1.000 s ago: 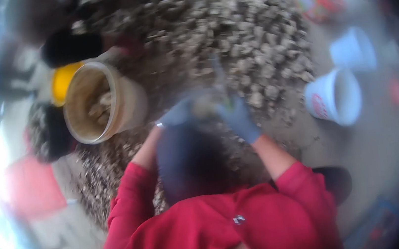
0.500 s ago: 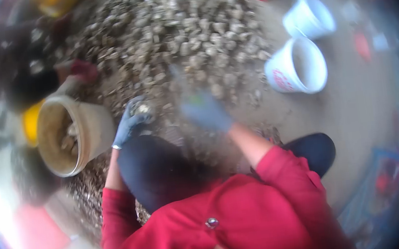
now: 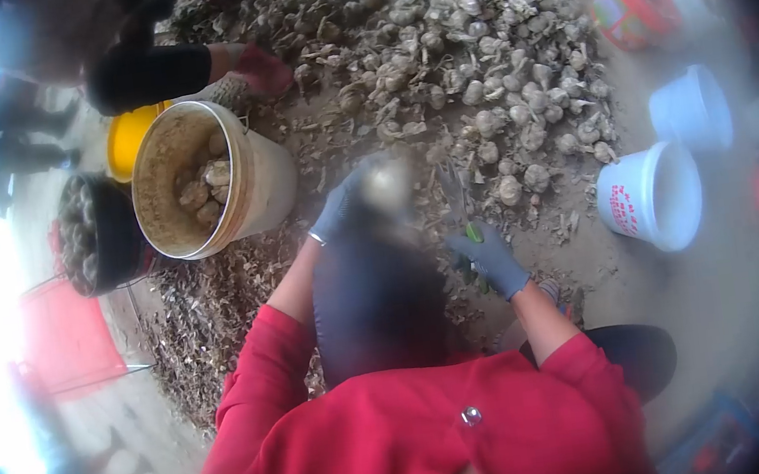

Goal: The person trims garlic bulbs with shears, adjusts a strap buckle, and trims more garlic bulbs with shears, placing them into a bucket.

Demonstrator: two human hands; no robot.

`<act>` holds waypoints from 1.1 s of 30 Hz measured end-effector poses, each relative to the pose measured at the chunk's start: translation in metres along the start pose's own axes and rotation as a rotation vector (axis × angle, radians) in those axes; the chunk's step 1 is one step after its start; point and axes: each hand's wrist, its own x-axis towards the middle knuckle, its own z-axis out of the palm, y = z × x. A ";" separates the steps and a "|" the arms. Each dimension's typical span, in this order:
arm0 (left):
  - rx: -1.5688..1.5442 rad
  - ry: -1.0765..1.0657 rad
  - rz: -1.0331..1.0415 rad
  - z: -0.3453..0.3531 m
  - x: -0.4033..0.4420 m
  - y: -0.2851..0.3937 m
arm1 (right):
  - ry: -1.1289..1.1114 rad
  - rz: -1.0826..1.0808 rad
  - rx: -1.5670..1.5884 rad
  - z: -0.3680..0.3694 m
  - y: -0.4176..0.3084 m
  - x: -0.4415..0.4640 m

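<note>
My left hand [image 3: 338,209], in a grey glove, is closed around a whitish garlic bulb [image 3: 388,185] just above my knee; the bulb is blurred. To its right, my gloved right hand [image 3: 500,265] grips a pair of green-handled shears [image 3: 475,233], whose blades point away from me toward the heap. The blades are apart from the bulb. Beyond both hands spreads a large heap of garlic bulbs [image 3: 475,92] with dry stalks.
On the left stand a cream bucket [image 3: 273,179] with some bulbs inside, a yellow container [image 3: 123,140] and a dark, full bucket [image 3: 123,235]. White buckets [image 3: 627,205] and a red tub [image 3: 625,13] are on the right. Dry trimmings [image 3: 220,323] litter the floor. Another person's sleeve [image 3: 151,75] shows upper left.
The view has turned, so the buckets and heap appear farther right. My right hand, smeared by motion before, now shows clearly with the shears. The left hand still holds a bulb.
</note>
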 end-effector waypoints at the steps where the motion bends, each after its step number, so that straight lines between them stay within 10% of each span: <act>1: 0.015 0.023 0.010 0.003 -0.001 0.007 | -0.003 -0.047 -0.088 0.003 0.000 0.002; 11: -0.018 0.292 0.024 0.024 0.002 0.011 | 0.063 -0.111 -0.330 0.033 -0.002 0.011; 15: -1.017 0.010 -0.037 0.031 -0.004 0.055 | 0.094 -0.198 -0.389 0.038 0.011 0.027; 17: -0.208 0.132 0.029 0.027 -0.002 0.035 | 0.115 -0.195 -0.406 0.041 0.001 0.030; 21: -1.067 0.003 -0.210 0.022 -0.004 0.015 | 0.160 -0.218 -0.367 0.042 -0.010 0.028; 33: -0.760 0.137 -0.348 0.033 0.000 0.029 | 0.224 -0.373 -0.046 0.039 -0.041 0.055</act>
